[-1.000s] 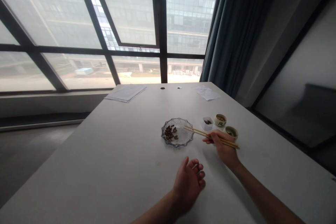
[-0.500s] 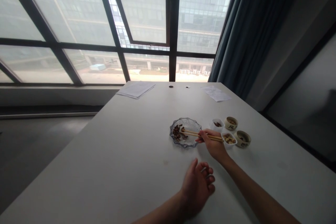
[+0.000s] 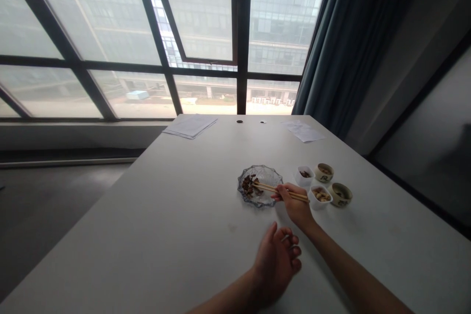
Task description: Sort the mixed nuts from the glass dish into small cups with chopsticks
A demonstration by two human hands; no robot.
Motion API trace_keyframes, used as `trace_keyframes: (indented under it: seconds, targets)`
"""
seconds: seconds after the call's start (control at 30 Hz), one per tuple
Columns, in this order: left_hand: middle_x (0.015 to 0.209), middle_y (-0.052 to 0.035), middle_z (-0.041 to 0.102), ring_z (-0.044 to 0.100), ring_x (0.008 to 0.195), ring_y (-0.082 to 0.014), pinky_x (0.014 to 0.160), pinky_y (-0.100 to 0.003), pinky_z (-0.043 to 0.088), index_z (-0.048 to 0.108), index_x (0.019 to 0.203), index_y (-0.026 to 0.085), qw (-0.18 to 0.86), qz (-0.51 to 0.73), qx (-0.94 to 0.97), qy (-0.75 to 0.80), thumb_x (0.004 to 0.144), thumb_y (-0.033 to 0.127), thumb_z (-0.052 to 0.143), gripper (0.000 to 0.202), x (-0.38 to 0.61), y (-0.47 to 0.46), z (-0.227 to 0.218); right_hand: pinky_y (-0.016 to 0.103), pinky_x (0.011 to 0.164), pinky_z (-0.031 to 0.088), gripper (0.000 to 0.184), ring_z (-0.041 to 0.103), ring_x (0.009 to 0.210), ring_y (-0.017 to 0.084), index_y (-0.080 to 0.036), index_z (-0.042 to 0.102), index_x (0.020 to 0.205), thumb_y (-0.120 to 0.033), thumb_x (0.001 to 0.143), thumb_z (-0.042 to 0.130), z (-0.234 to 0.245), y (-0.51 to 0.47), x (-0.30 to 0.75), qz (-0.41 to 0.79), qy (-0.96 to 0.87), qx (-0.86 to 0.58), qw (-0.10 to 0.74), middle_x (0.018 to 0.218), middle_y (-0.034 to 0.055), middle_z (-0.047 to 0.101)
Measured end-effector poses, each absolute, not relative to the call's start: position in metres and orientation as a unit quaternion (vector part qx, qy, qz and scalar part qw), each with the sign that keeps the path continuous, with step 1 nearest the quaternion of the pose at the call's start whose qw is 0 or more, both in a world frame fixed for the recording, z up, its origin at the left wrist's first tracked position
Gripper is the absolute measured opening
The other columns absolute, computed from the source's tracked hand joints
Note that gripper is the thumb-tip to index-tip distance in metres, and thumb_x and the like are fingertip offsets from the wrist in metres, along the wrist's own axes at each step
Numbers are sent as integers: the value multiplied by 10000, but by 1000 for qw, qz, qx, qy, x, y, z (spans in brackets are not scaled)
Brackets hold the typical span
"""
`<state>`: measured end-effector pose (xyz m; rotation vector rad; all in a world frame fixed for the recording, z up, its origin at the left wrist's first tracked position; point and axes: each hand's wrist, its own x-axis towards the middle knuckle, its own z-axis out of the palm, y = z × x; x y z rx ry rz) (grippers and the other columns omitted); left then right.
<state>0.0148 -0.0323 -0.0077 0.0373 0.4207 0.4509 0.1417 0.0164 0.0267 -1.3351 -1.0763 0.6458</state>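
Note:
My right hand [image 3: 294,203] grips a pair of wooden chopsticks [image 3: 270,188], whose tips reach among the dark brown dried pieces [image 3: 249,186] in a clear glass plate [image 3: 270,176] with a scalloped rim. The pieces lie heaped on the plate's left side; whether the tips pinch one is too small to tell. My left hand [image 3: 276,260] rests on the white table nearer to me, palm turned sideways, fingers loosely curled and apart, holding nothing. Just right of my right hand stands a white plastic cup [image 3: 321,198] of pale brown pieces.
Behind that cup stand another white plastic cup [image 3: 303,176] with dark pieces and two cream ceramic bowls [image 3: 324,172] with dark markings. Paper sheets [image 3: 191,126] lie at the table's far left, and crumpled papers [image 3: 304,131] at the far right.
My right hand has shifted slightly left and down with the chopsticks, and their tips sit a little lower among the dried pieces. My left hand has stayed put.

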Motion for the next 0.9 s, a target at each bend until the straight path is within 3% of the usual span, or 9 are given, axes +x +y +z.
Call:
trace_keyframes:
  seconds: [0.27, 0.53, 0.9]
  targets:
    - [726, -5, 545, 477, 571, -130, 574, -257, 221, 523, 857, 185, 953, 219, 18, 208, 913, 453, 517, 274, 14, -33, -7, 332, 606, 599, 432, 734, 673, 256, -137, 709, 793, -567, 812, 682, 17, 21, 140, 293, -414, -555, 659, 798, 123, 750]
    - [734, 0, 538, 483, 578, -130, 574, -255, 228, 523, 863, 187, 954, 219, 26, 205, 905, 453, 523, 269, 15, -32, -10, 338, 642, 620, 428, 737, 656, 249, -121, 713, 777, -547, 816, 691, 18, 19, 137, 282, -382, -556, 682, 721, 104, 739]
    - [734, -1, 552, 482, 568, -126, 564, -251, 225, 518, 874, 192, 954, 220, 31, 203, 904, 440, 532, 250, 14, -33, -6, 293, 652, 636, 361, 754, 715, 238, -99, 729, 838, -456, 800, 756, 59, -32, 175, 230, -303, -525, 762, 801, 114, 749]
